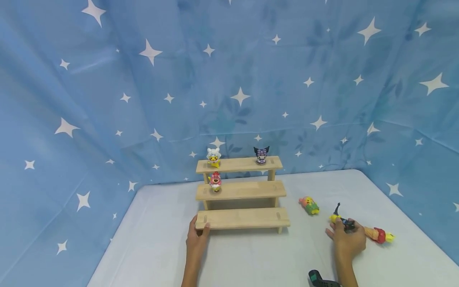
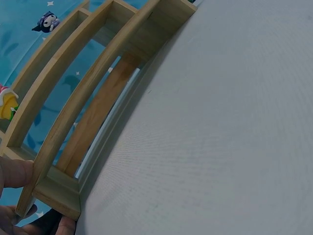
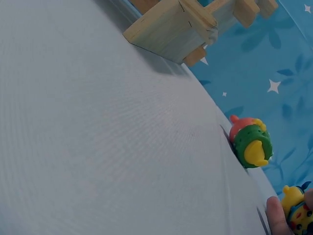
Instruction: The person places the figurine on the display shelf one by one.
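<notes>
My left hand point(image 1: 196, 241) grips the left end of the lowest step of a three-step wooden display stand point(image 1: 247, 218); in the left wrist view the thumb point(image 2: 17, 172) lies on the board's edge. To the right of the stand, my right hand point(image 1: 348, 241) pinches a small yellow-and-black figurine point(image 1: 335, 218) with a dark pointed part sticking up. In the right wrist view this figurine point(image 3: 293, 198) shows between the fingers, partly cut off by the frame. Beside that hand lies an orange-and-red figurine point(image 1: 381, 235) with a yellow end.
On the top step stand a white-and-yellow figurine point(image 1: 213, 158) and a dark purple figurine point(image 1: 261, 155). A pink figurine point(image 1: 215, 182) stands on the middle step's left. A pink-and-green figurine point(image 1: 309, 205) lies right of the stand. A black object point(image 1: 319, 279) is by my right forearm.
</notes>
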The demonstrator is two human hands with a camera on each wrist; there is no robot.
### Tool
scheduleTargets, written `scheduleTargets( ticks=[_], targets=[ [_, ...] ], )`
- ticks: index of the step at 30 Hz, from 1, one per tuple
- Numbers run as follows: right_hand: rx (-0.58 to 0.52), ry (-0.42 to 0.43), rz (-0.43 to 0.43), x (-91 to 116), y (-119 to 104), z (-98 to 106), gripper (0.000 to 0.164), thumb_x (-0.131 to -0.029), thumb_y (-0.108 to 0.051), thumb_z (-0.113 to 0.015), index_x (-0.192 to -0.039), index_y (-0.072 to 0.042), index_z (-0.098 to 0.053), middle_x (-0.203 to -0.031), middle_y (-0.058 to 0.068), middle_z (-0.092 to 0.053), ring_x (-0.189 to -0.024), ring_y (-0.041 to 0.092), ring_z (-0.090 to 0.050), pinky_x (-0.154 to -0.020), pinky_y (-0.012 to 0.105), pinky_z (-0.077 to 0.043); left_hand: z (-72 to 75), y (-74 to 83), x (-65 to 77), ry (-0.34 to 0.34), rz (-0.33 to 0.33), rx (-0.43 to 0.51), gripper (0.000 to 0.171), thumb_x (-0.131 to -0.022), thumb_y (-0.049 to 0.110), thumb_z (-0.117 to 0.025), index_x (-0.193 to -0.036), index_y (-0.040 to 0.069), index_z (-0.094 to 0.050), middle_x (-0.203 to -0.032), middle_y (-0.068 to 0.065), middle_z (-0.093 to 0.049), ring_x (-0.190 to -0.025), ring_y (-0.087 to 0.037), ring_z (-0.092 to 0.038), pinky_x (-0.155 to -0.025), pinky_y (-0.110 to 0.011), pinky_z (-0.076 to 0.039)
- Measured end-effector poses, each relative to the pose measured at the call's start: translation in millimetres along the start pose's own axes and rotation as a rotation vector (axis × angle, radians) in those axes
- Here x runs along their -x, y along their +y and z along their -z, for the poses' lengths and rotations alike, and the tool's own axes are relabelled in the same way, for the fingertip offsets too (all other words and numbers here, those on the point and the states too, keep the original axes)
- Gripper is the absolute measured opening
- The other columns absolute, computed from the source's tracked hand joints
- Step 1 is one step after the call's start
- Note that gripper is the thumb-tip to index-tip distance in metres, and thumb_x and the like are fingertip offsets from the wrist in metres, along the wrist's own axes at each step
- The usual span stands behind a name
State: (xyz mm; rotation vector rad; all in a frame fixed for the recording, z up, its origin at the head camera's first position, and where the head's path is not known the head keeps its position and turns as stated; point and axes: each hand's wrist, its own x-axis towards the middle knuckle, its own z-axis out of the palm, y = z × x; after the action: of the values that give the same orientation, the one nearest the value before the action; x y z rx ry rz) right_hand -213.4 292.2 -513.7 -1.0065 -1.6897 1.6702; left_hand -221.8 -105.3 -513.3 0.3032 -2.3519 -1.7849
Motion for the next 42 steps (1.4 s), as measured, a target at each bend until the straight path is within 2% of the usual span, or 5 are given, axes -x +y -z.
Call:
scheduleTargets(
  ticks=[11, 20, 27, 35, 42],
  targets=[
    [-0.086, -0.015, -0.074, -2.5, 0.8, 3.5, 0.066, -0.096, -0.041, -0.056, -0.145, -0.003, -0.032, -0.129, 0.003, -0.042, -0.050, -0.018, -0.054, -0.062, 0.018, -0.058, -0.5, 2.1, 0.5, 0.000, -0.001, -0.001, 0.064, -0.098, 0.024, -0.058, -0.150, 0.002, -0.029, -0.150, -0.030, -0.038, -0.138, -0.050, -0.035, -0.112, -0.063, -0.030],
    [-0.323, -0.046, -0.003, 3.5, -2.2, 4.8, 0.019, -0.096, -0.032, -0.060, -0.110, -0.028, -0.049, -0.106, -0.011, -0.047, -0.075, -0.011, -0.062, -0.061, 0.013, -0.056, -1.6, -0.1, 0.4, 0.001, -0.002, 0.000, 0.064, -0.098, 0.025, -0.058, -0.150, 0.002, -0.029, -0.151, -0.029, -0.036, -0.141, -0.049, -0.031, -0.113, -0.064, -0.027],
    [-0.306, -0.080, 0.006, 3.4, -6.0, 2.6, 0.027, -0.096, -0.038, -0.058, -0.120, -0.028, -0.050, -0.104, -0.013, -0.050, -0.075, -0.005, -0.059, -0.052, 0.011, -0.051, -2.7, 0.2, -0.3, 0.015, -0.013, -0.005, 0.063, -0.098, 0.022, -0.058, -0.150, 0.000, -0.029, -0.150, -0.029, -0.038, -0.138, -0.048, -0.037, -0.112, -0.061, -0.031],
    [-0.324, -0.106, -0.096, -2.7, -3.3, -1.3, 0.067, -0.095, -0.052, -0.050, -0.148, -0.014, -0.034, -0.102, -0.013, -0.055, -0.063, -0.007, -0.067, -0.057, 0.017, -0.057, -2.8, 1.9, -0.3, 0.018, -0.016, -0.004, 0.063, -0.098, 0.021, -0.058, -0.150, 0.001, -0.029, -0.151, -0.028, -0.037, -0.139, -0.047, -0.037, -0.113, -0.059, -0.031],
    [-0.361, -0.108, -0.206, -8.0, -1.2, -0.6, 0.072, -0.096, -0.055, -0.043, -0.155, -0.022, -0.018, -0.114, -0.009, -0.045, -0.063, -0.006, -0.066, -0.064, 0.016, -0.058, -3.7, 1.4, -1.3, 0.016, -0.006, -0.017, 0.063, -0.098, 0.022, -0.058, -0.150, 0.001, -0.029, -0.151, -0.028, -0.037, -0.139, -0.048, -0.036, -0.113, -0.061, -0.030]
  ],
)
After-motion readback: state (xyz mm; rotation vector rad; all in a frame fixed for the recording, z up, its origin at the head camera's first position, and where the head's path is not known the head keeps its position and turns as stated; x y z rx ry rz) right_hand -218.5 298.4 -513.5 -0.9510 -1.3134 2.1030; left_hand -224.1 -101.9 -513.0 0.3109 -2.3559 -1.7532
